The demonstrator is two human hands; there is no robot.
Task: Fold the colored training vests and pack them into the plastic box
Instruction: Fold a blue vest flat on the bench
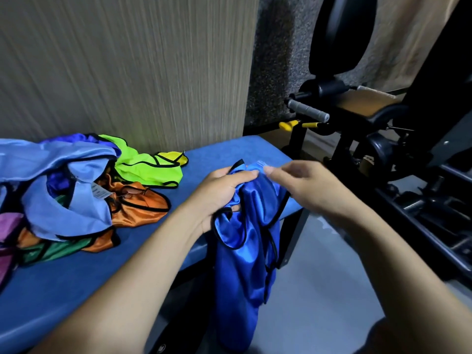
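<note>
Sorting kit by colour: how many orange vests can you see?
2, though the pile may hide more. One orange vest lies at the pile's right edge below the lime vest; another orange vest pokes out at the front, under the light blue vest.

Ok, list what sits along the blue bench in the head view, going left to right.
purple vest → light blue vest → orange vest → neon green vest → left hand → royal blue vest → right hand

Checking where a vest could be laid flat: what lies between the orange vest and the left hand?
Head view: only bare blue bench top between orange vest and left hand.
</note>
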